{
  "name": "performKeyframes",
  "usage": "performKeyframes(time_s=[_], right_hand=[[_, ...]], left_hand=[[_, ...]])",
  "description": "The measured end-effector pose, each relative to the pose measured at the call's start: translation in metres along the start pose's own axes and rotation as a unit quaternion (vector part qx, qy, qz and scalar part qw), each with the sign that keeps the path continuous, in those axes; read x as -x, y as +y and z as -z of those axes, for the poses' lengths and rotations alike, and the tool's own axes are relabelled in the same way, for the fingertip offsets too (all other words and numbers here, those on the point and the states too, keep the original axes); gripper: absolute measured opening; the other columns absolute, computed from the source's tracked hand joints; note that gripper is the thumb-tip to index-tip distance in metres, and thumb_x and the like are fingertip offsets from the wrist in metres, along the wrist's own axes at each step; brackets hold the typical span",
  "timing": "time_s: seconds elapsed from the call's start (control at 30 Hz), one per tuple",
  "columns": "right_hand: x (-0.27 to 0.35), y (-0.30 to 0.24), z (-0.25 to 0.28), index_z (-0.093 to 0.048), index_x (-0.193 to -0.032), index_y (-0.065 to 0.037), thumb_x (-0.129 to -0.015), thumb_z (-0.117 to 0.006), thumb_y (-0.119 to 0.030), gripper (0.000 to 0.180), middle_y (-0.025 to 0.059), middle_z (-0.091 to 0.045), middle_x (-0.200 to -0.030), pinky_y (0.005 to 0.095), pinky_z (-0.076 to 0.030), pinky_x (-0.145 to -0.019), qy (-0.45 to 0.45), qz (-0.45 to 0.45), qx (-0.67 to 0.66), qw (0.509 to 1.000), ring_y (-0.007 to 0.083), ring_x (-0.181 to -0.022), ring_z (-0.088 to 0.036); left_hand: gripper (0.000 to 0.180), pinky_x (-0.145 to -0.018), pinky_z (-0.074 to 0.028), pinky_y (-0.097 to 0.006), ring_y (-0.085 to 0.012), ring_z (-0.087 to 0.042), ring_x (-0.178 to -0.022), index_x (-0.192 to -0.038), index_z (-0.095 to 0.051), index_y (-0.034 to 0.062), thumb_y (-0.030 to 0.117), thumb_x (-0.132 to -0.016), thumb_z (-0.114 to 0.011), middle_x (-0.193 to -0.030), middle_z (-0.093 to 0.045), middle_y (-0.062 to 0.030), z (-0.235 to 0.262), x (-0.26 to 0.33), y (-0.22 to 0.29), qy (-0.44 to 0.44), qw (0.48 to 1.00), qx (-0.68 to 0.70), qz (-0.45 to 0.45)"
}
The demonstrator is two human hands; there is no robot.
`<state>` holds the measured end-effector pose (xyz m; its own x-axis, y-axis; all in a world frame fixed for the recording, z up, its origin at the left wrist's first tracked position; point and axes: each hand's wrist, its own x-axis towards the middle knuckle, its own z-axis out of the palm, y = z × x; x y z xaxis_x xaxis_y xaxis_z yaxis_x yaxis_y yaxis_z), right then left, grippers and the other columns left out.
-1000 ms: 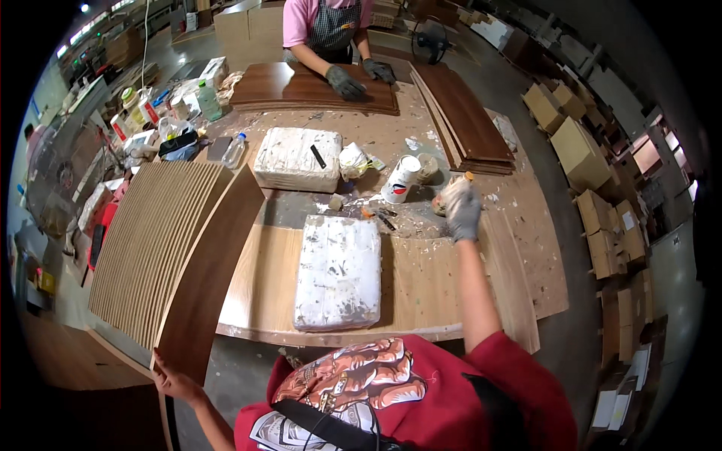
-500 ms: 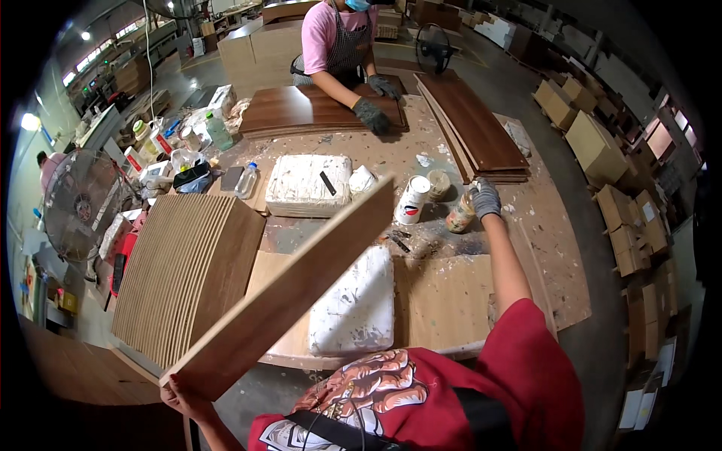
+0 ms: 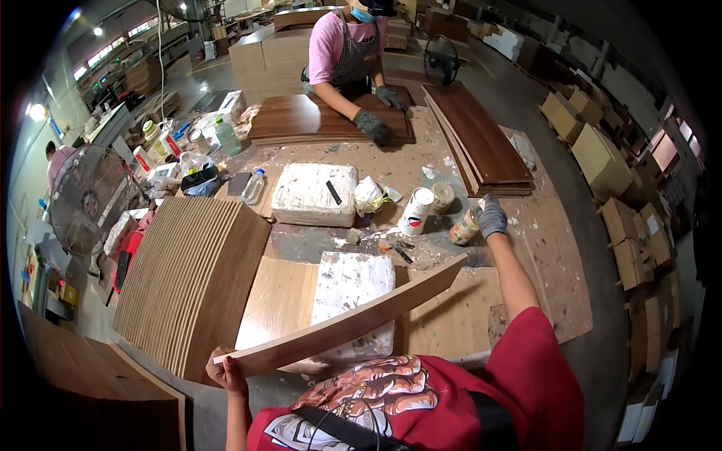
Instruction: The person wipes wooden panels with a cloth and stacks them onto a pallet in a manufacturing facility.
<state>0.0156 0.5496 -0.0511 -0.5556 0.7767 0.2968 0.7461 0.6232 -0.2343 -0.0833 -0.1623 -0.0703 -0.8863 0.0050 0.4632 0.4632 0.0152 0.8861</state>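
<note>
My left hand, bare, grips the near left end of a long narrow wooden board. The board slants up to the right, above a white paint-spotted block on the bench. My right hand, in a grey glove, is closed at the mouth of a small jar. Something pale shows at its fingertips, too small to make out. Left of the jar stand a white paper cup and an open tub.
A row of upright boards fills the left side. Behind lies another wrapped white block. Across the bench, a person in grey gloves leans over brown panels; more panels lie at right. A fan stands left.
The board's far end has swung down and right, and my left hand has moved right with it. My right hand stays by the jar. The view has shifted slightly.
</note>
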Motion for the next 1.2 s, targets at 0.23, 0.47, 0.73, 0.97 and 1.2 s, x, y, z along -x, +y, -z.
performKeyframes(time_s=[0.23, 0.47, 0.73, 0.97, 1.2], right_hand=[[-0.008, -0.038, 0.020, -0.057, -0.113, -0.005, -0.078, -0.066, -0.032, 0.045, 0.0231, -0.058, -0.119, 0.0451, -0.049, -0.090, -0.072, -0.079, 0.070, 0.992, 0.0375, -0.109, -0.058], [-0.017, -0.013, -0.009, -0.054, -0.116, -0.006, -0.080, -0.065, -0.030, 0.044, 0.0240, -0.058, -0.113, 0.0463, -0.050, -0.088, -0.045, -0.047, 0.048, 0.997, 0.0410, -0.103, -0.059], [-0.009, 0.044, -0.028, -0.058, -0.108, -0.004, -0.080, -0.064, -0.031, 0.039, 0.0234, -0.060, -0.109, 0.0453, -0.051, -0.083, 0.006, -0.032, 0.030, 0.999, 0.0400, -0.096, -0.061], [0.048, 0.073, -0.002, -0.063, -0.107, -0.009, -0.090, -0.054, -0.034, 0.032, 0.0116, -0.067, -0.102, 0.0349, -0.051, -0.083, 0.065, -0.213, -0.802, 0.554, 0.0287, -0.092, -0.065], [0.049, 0.048, 0.014, -0.058, -0.119, -0.008, -0.094, -0.049, -0.033, 0.037, 0.0099, -0.061, -0.117, 0.0332, -0.046, -0.093, 0.041, -0.302, -0.839, 0.452, 0.0258, -0.107, -0.058]], left_hand=[[0.055, -0.041, -0.036, -0.027, -0.0172, -0.046, -0.043, -0.057, -0.038, 0.0049, 0.046, -0.091, -0.054, -0.052, -0.041, -0.0060, -0.017, -0.001, -0.003, 0.064, 0.996, 0.055, -0.036], [0.058, -0.042, -0.034, -0.028, -0.0175, -0.043, -0.042, -0.055, -0.038, 0.0040, 0.047, -0.093, -0.043, -0.050, -0.039, -0.0062, -0.020, -0.010, -0.006, 0.085, 0.994, -0.017, -0.071], [0.059, -0.045, -0.036, -0.029, -0.0192, -0.043, -0.045, -0.055, -0.040, 0.0038, 0.047, -0.094, -0.040, -0.050, -0.039, -0.0073, -0.025, -0.008, -0.008, 0.076, 0.994, -0.017, -0.071], [0.060, -0.049, -0.035, -0.030, -0.0197, -0.043, -0.051, -0.055, -0.041, 0.0041, 0.049, -0.095, -0.036, -0.052, -0.041, -0.0084, -0.016, -0.005, -0.008, 0.085, 0.994, -0.035, -0.052], [0.058, -0.051, -0.034, -0.032, -0.0201, -0.042, -0.051, -0.056, -0.042, 0.0030, 0.047, -0.095, -0.036, -0.053, -0.039, -0.0080, -0.015, -0.007, -0.022, 0.086, 0.996, -0.001, -0.037]])
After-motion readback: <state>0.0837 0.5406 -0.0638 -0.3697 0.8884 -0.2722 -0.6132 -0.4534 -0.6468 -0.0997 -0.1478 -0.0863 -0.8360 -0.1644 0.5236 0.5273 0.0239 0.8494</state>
